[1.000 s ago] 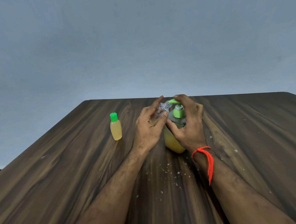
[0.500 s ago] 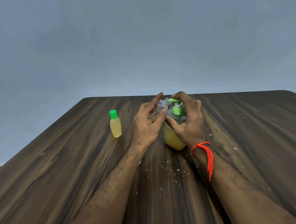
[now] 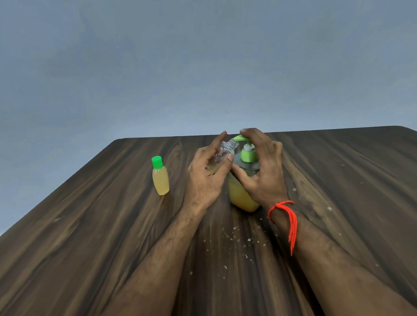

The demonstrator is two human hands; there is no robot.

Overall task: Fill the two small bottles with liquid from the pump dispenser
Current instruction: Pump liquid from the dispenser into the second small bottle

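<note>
- Where the wooden table (image 3: 91,250) lies nearest the camera, pale crumbs (image 3: 234,239) are scattered on the side of the pump dispenser (image 3: 241,195) closest to the person, between the two forearms.
- On the right wrist, just nearer than the dispenser, an orange thread (image 3: 290,221) is tied, its loose ends hanging down.
- Standing upright on the table, the dispenser holds yellow liquid in its lower body and has a green collar and green pump head.
- Curled round the dispenser, the right hand (image 3: 264,171) has its thumb against the near shoulder and a fingertip on top of the pump head.
- Just left of the dispenser, the left hand (image 3: 208,177) grips a clear open bottle (image 3: 223,153) between thumb and fingers; the bottle is tilted, its threaded neck sticking out above the grip and lying right at the green spout.
- Well to the left of the dispenser, a capped bottle (image 3: 160,179) stands upright, full of yellow liquid under a green cap, clear of both hands.
</note>
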